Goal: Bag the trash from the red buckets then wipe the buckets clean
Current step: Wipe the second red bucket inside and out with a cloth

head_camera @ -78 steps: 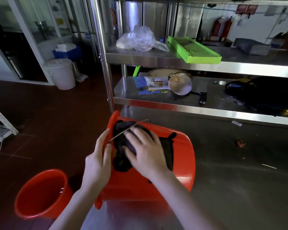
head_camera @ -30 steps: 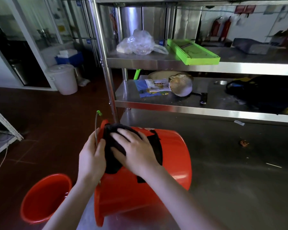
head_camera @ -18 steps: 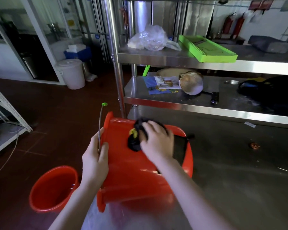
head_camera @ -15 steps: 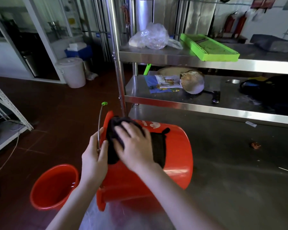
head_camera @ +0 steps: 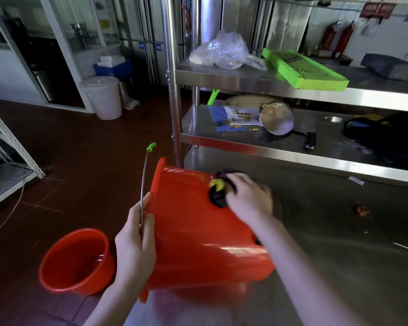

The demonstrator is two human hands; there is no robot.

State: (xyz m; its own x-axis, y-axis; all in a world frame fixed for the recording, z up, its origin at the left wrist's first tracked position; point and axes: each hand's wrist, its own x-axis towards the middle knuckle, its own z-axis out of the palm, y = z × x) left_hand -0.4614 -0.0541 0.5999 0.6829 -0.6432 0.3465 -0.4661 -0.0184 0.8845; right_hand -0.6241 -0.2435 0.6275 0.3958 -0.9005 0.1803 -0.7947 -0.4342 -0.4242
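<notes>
While left hand (head_camera: 134,243) grips the bucket (head_camera: 193,231), right hand (head_camera: 247,198) (blurred) clutches cloth (head_camera: 218,200).

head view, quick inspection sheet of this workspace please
surface: stainless steel table, smeared
job's things: red plastic bucket on its side on the table; second red plastic bucket upright on the floor; bunched dark cloth on the tipped bucket's wall
clutter: small orange scrap on the table
grip: left hand grips the thin metal wire handle; right hand holds the cloth, blurred
cables: pale cord on the floor, left
surroundings: steel shelf rack holding clear plastic bag, green flat tray; white lidded bin
</notes>
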